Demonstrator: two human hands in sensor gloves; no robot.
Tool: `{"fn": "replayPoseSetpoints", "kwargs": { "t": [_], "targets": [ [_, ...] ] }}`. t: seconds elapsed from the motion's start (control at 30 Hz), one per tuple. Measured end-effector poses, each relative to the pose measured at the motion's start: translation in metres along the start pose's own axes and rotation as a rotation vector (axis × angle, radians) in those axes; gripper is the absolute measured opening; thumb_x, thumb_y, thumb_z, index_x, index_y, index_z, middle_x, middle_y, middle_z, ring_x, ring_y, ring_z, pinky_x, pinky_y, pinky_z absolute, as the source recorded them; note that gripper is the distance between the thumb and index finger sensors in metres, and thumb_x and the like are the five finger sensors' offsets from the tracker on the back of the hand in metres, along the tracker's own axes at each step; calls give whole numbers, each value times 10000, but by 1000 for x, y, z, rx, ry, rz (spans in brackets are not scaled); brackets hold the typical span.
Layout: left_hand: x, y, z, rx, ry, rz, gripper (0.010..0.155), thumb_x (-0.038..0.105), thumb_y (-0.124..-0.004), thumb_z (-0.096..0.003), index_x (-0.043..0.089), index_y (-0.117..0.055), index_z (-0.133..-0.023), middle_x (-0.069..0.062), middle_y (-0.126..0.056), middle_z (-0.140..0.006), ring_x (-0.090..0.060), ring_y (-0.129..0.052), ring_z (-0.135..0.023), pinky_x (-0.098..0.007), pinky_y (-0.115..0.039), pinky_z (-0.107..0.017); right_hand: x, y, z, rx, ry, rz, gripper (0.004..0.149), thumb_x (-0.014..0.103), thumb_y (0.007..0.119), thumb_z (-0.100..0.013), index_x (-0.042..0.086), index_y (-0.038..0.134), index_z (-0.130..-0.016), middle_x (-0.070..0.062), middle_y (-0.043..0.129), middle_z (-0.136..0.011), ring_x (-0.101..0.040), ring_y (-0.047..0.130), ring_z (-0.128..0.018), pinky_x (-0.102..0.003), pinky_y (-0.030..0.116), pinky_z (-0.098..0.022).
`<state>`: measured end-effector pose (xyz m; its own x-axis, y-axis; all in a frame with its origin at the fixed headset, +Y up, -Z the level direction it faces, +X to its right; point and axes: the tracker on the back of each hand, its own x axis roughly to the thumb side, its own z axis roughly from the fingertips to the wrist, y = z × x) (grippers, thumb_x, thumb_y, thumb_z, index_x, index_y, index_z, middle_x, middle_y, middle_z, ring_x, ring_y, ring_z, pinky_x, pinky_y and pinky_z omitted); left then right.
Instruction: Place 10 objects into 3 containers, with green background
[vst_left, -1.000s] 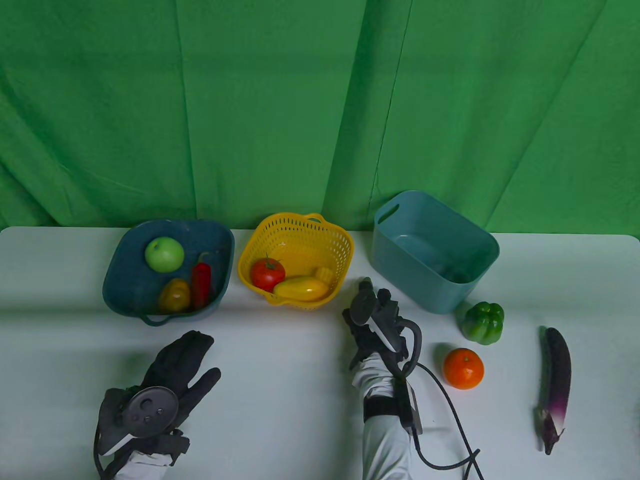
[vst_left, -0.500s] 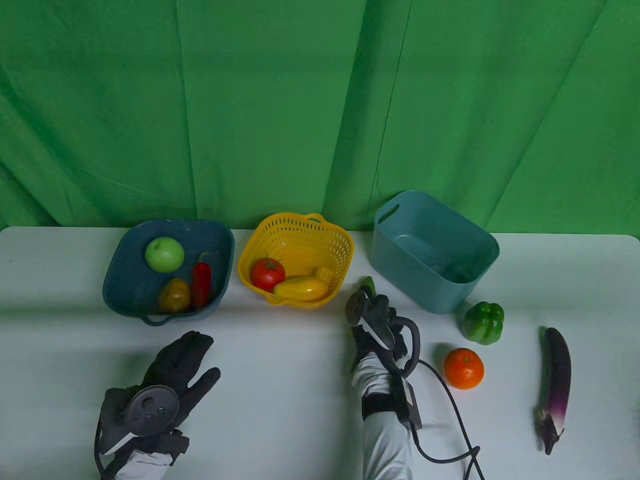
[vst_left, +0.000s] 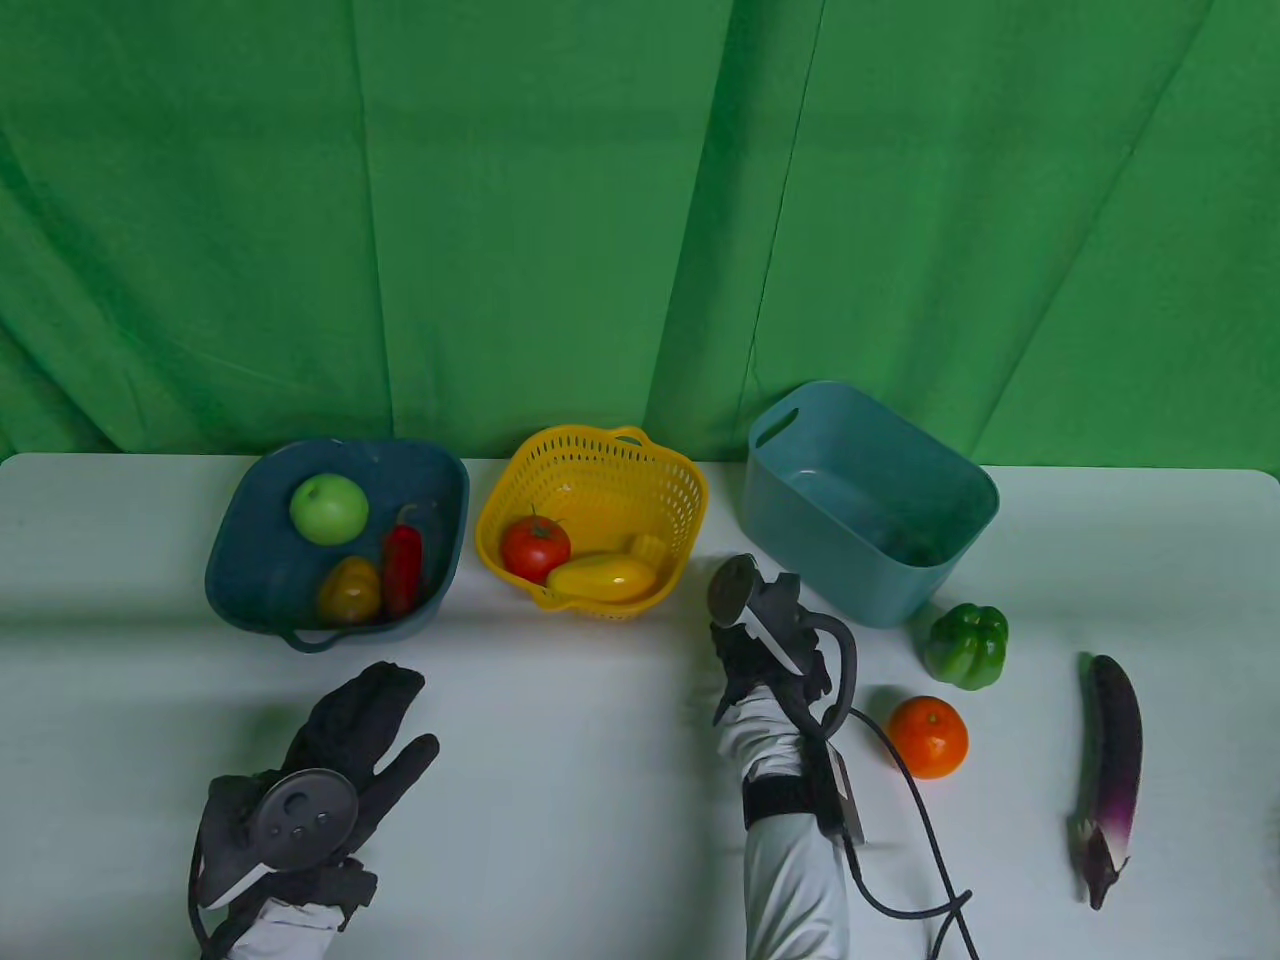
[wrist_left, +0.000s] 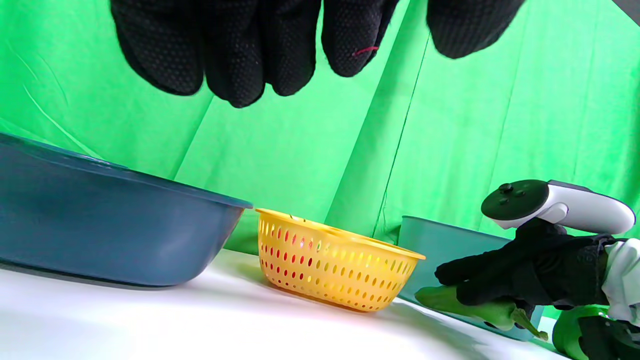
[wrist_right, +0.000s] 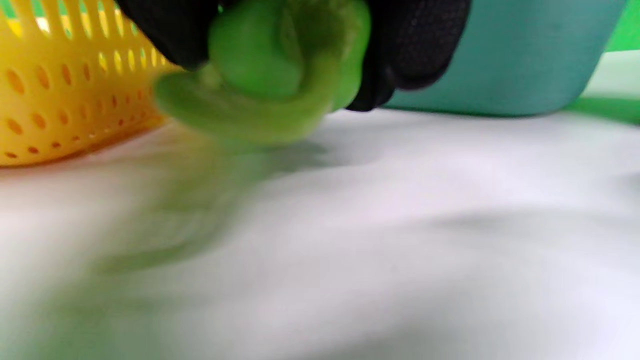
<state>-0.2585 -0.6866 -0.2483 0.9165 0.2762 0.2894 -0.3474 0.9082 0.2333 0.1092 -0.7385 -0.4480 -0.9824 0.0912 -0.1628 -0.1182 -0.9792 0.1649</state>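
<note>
My right hand (vst_left: 752, 603) grips a green chili pepper (wrist_right: 280, 75) just above the table, between the yellow basket (vst_left: 690, 480) and the teal bin (vst_left: 975, 480). The chili also shows in the left wrist view (wrist_left: 470, 306); in the table view the hand and tracker hide it. My left hand (vst_left: 355, 735) rests open and empty on the table in front of the dark blue basin (vst_left: 245, 585). A green bell pepper (vst_left: 966, 645), an orange (vst_left: 928, 736) and an eggplant (vst_left: 1112, 760) lie on the table at the right.
The blue basin holds a green apple (vst_left: 328, 508), a red chili (vst_left: 402, 568) and a yellow-brown pepper (vst_left: 349, 590). The yellow basket holds a tomato (vst_left: 535, 546), a yellow squash (vst_left: 600, 577) and corn (vst_left: 650, 547). A cable (vst_left: 915, 810) trails from my right wrist.
My right hand has closed on the green chili, lifted it a little and shifted right toward the teal bin. The left hand has not moved.
</note>
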Motion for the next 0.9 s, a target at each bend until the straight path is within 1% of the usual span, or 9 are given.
{"fn": "replayPoseSetpoints", "kwargs": {
  "t": [0.33, 0.47, 0.67, 0.8, 0.9],
  "targets": [
    [-1, 1, 0, 9, 2, 0, 673, 598, -626, -561, 262, -586, -1143, -135, -701, -1141, -380, -791, -998, -567, -727, -648, 5, -28, 9, -55, -36, -47, 665, 421, 696, -599, 275, 373, -1161, -230, 558, -1158, -415, 773, -848, -474, 718, -629],
    [-1, 1, 0, 10, 0, 0, 673, 598, -626, -561, 263, -587, -1143, -136, -701, -1141, -380, -791, -998, -567, -727, -648, 12, -41, 14, -111, -66, -71, 662, 421, 693, -601, 275, 372, -1162, -231, 555, -1160, -415, 772, -849, -471, 719, -628],
    [-2, 3, 0, 18, 2, -1, 674, 599, -626, -561, 261, -589, -1143, -136, -703, -1141, -380, -793, -997, -567, -728, -648, 34, -52, 21, -186, -100, 1, 660, 418, 690, -602, 280, 368, -1161, -223, 548, -1165, -415, 764, -857, -476, 712, -635],
    [-3, 3, 0, 20, 4, 0, 674, 599, -626, -561, 263, -588, -1143, -136, -702, -1141, -381, -792, -997, -568, -727, -648, 50, -54, 22, -201, -127, 10, 659, 417, 689, -602, 284, 366, -1161, -221, 543, -1168, -416, 757, -864, -481, 706, -641],
    [-3, 3, 1, 17, 6, -2, 673, 599, -626, -561, 263, -588, -1143, -135, -701, -1141, -380, -793, -997, -567, -728, -648, 69, -54, 23, -208, -155, 54, 658, 418, 688, -602, 288, 365, -1161, -216, 541, -1170, -413, 756, -868, -479, 706, -643]
  ]
}}
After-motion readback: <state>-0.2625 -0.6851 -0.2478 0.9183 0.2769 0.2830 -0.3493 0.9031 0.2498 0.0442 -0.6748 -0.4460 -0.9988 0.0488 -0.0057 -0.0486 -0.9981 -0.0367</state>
